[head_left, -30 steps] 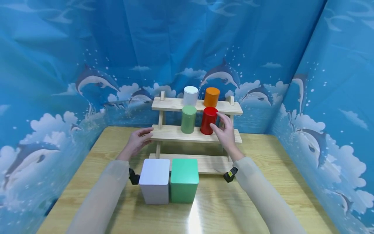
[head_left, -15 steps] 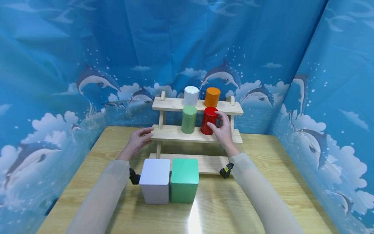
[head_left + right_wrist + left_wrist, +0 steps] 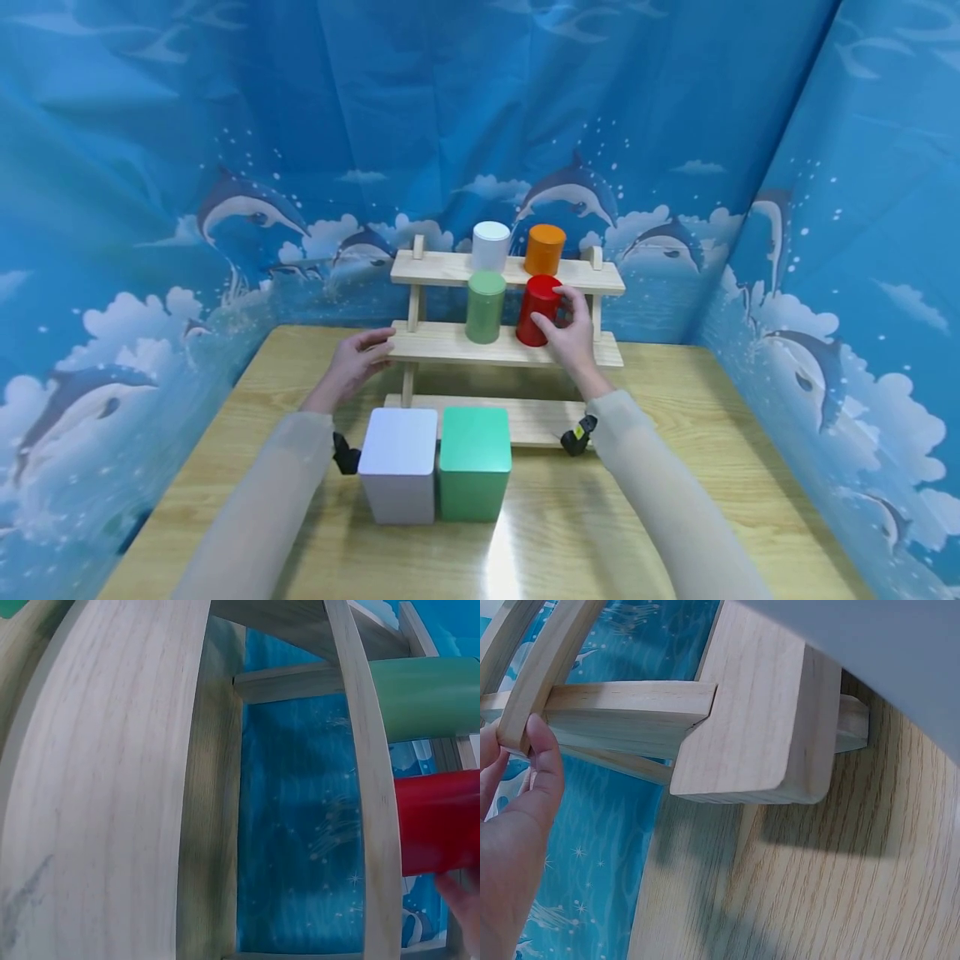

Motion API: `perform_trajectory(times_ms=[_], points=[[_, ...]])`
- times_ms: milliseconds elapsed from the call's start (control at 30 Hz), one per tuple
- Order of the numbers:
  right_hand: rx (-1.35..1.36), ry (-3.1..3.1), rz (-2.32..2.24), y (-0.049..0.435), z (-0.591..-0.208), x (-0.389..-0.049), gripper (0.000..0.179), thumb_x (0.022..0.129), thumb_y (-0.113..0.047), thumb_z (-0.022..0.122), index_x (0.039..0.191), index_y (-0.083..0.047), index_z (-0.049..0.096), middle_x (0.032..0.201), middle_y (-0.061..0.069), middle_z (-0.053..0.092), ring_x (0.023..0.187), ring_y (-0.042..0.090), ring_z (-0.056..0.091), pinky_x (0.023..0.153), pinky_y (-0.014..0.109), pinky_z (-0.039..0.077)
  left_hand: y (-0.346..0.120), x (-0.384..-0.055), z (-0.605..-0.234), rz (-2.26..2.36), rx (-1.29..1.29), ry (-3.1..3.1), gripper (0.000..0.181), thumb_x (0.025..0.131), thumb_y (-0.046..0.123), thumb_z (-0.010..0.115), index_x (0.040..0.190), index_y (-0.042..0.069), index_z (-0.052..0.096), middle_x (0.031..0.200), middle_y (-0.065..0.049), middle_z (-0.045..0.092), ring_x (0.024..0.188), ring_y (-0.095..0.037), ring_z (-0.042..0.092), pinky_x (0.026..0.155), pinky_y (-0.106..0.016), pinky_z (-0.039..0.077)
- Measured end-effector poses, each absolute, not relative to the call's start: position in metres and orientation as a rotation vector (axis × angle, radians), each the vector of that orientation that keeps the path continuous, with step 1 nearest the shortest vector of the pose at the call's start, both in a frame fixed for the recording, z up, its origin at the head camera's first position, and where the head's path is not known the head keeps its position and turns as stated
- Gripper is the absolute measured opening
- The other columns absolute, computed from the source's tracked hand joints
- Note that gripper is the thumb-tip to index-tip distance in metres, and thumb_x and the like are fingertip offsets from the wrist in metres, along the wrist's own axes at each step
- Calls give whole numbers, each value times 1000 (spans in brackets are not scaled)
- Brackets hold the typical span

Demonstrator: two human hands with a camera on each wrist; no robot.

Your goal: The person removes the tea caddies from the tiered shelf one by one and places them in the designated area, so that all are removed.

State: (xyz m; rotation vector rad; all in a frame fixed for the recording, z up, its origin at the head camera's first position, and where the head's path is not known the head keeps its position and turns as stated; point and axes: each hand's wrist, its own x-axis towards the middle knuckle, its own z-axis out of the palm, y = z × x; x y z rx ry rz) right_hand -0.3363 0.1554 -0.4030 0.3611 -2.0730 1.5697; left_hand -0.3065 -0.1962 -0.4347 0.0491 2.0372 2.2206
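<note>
A three-tier wooden shelf stand [image 3: 442,337] rises from the table. Its middle board holds a red cylindrical can [image 3: 532,323], which my right hand [image 3: 572,337] grips from the right side between thumb and fingers. To the can's left is a pale green can [image 3: 484,310], standing apart from it. My left hand [image 3: 354,363] pinches the left end of the middle board, as the left wrist view also shows with fingers and thumb around the board's end [image 3: 525,712]. In the right wrist view only a sliver of my right hand [image 3: 461,904] appears, below the red can.
On the top board stand a white can [image 3: 490,247] and an orange can [image 3: 544,250]. A white box [image 3: 397,471] and a green box [image 3: 475,471] sit side by side before the stand, between my forearms. Behind and beside the table [image 3: 675,467] hangs a blue dolphin curtain [image 3: 450,108].
My right hand has come slightly left, and its thumb and fingers have closed in on the red can. The can stays at nearly the same spot. My left hand keeps its place.
</note>
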Motion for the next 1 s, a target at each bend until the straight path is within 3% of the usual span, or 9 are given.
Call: perform_trajectory(times_ms=[267, 567, 1000], points=[[382, -1996, 1623, 160, -404, -332, 50, 80, -10, 73, 123, -10, 48, 123, 7, 51, 106, 26, 52, 87, 42, 51, -196, -309, -438, 2236, 63, 2020, 43, 93, 8, 56, 134, -1, 46, 129, -14, 44, 94, -12, 57, 96, -43, 44], [446, -1962, 1708, 156, -383, -303, 49, 81, 2, 69, 123, 4, 44, 124, 18, 49, 109, 37, 50, 90, 51, 47, -199, -319, -453, 2247, 55, 2037, 45, 92, 14, 59, 134, 3, 48, 129, -12, 44, 97, -14, 57, 90, -36, 49], [544, -1933, 1704, 155, -382, -281, 49, 81, 3, 68, 123, 6, 43, 121, 18, 50, 107, 36, 51, 87, 47, 50, -200, -322, -459, 2256, 24, 2082, 46, 89, 18, 64, 131, 5, 51, 130, -11, 46, 99, -16, 57, 84, -30, 53]])
